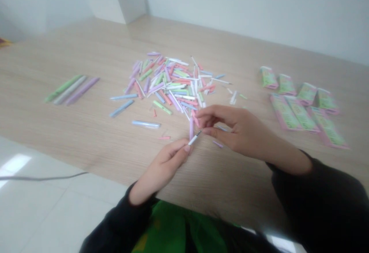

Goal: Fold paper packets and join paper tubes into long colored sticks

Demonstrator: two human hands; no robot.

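Observation:
My left hand, low in the middle of the head view, is closed around a slim white pen part with a dark tip, which slants up to the right. Over that tip curls my right hand, its thumb right by the dark end. The picture is soft, so what its fingers pinch cannot be made out. A pink piece shows at the right fingertips, and a purple tube stands out just behind the white part. Beyond my hands lies a loose heap of pastel pen parts.
Three long tubes in green, white and purple lie at the left. Blue tubes rest before the heap. Several pink-and-green boxes are on the right. A white box stands at the back; a cable crosses the floor.

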